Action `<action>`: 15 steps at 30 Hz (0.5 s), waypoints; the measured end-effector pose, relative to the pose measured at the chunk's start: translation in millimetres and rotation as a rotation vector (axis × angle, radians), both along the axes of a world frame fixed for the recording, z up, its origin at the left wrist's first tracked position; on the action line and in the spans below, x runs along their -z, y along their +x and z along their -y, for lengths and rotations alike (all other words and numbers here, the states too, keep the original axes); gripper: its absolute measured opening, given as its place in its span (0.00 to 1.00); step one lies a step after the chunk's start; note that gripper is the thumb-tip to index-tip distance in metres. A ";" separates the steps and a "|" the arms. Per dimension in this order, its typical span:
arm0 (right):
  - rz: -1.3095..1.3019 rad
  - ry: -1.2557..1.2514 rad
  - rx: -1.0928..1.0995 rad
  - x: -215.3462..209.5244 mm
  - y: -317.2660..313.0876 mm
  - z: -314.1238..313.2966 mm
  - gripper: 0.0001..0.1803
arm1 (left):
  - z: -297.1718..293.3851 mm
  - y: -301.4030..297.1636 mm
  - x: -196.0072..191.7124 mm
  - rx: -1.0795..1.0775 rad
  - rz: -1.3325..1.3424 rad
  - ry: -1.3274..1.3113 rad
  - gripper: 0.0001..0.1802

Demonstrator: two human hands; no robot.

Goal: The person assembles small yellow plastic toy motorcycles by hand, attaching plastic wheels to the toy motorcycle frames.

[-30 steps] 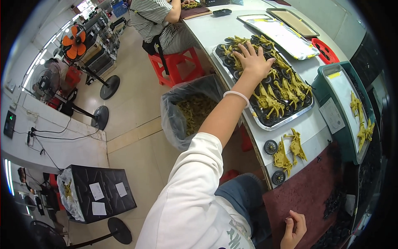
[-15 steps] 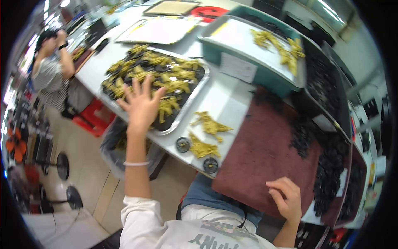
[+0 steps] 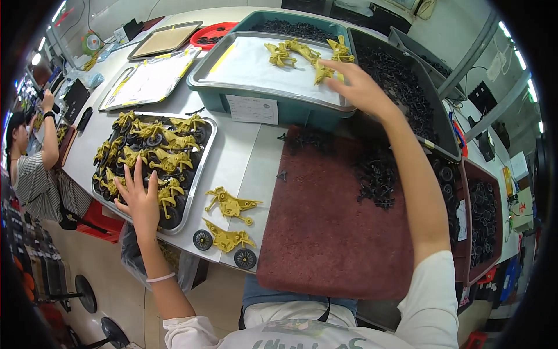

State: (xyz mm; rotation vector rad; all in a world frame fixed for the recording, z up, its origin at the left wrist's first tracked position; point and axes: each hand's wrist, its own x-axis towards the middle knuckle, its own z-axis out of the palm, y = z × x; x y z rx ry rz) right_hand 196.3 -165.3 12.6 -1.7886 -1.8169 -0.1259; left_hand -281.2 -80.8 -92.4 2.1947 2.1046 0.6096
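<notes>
While left hand (image 3: 138,200) lies spread on steel tray (image 3: 200,174) | right hand (image 3: 360,87), grip open, over yellow parts (image 3: 305,53)

free: dark red mat (image 3: 331,232) centre | blocked: metal tray (image 3: 200,180) left, teal bin (image 3: 261,104) ahead

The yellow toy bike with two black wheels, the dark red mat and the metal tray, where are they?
yellow toy bike (image 3: 226,239), head view, on its frame.
dark red mat (image 3: 331,232), head view, bare middle.
metal tray (image 3: 200,173), head view, right rim.
</notes>
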 end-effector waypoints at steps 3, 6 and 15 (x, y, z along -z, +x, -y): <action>0.035 -0.348 0.197 11.0 -12.0 -46.1 0.26 | -1.5 -4.8 0.7 -0.002 0.026 -0.004 0.31; 0.051 -0.247 0.099 19.8 -15.8 -44.5 0.27 | 5.2 -6.1 -0.7 0.025 0.166 0.108 0.32; -0.276 0.051 -0.169 16.1 -120.4 39.2 0.13 | 133.7 16.1 -35.3 0.780 0.288 -0.010 0.25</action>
